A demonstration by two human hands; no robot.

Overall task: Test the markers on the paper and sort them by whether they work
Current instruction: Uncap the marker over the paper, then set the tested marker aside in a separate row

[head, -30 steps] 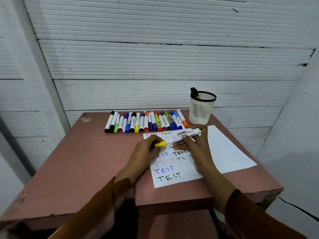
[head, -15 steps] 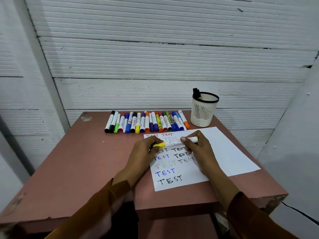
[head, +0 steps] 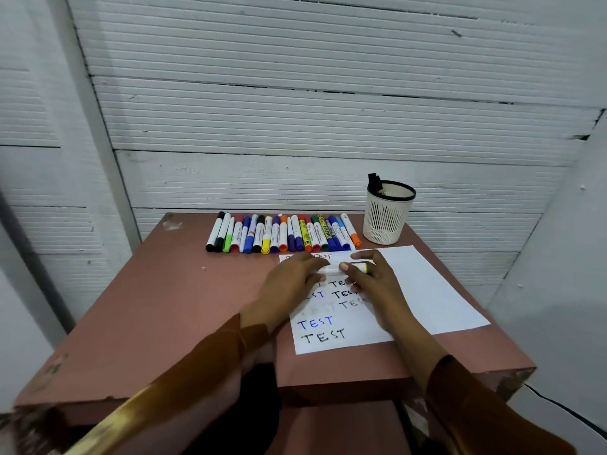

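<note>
A white sheet of paper (head: 430, 290) lies on the pinkish table (head: 170, 307), with several "TEST" words written on its left part in red, black, blue and a faint colour. Just above the sheet's upper left I hold a white marker (head: 333, 269) level between both hands. My right hand (head: 374, 284) pinches its right end, where a yellowish tip shows. My left hand (head: 292, 274) closes over its left end and hides the yellow cap; this area is blurred.
A row of several capped markers (head: 282, 236) in many colours lies side by side along the table's back edge. To its right stands a white mesh pen cup (head: 387, 221) with a black marker (head: 374, 181) sticking out. A white wall is right behind.
The marker has gone from tilted to level and moved slightly right. My left hand has slid over the yellow cap, which was visible before. My hands are closer together.
</note>
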